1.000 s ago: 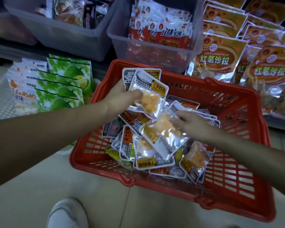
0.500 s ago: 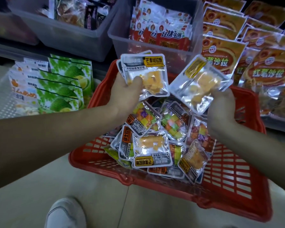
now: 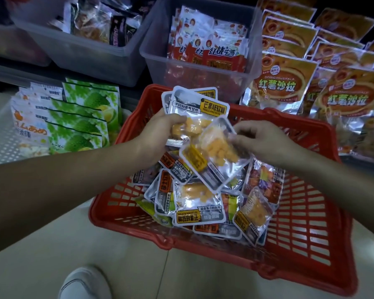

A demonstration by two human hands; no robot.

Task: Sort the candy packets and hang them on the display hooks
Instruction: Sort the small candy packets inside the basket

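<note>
A mango packet stack (image 3: 198, 108) is gripped by left hand (image 3: 158, 128), single mango packet (image 3: 214, 156) pinched by right hand (image 3: 266, 141). Judged light, limp, slippery; sealed edges preferred.

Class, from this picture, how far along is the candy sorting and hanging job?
Done: the left hand holds a few mango packets. In hand: the right hand pinches another mango packet beside them. Left: many mixed packets lie in the red basket; no hooks in view.
</note>
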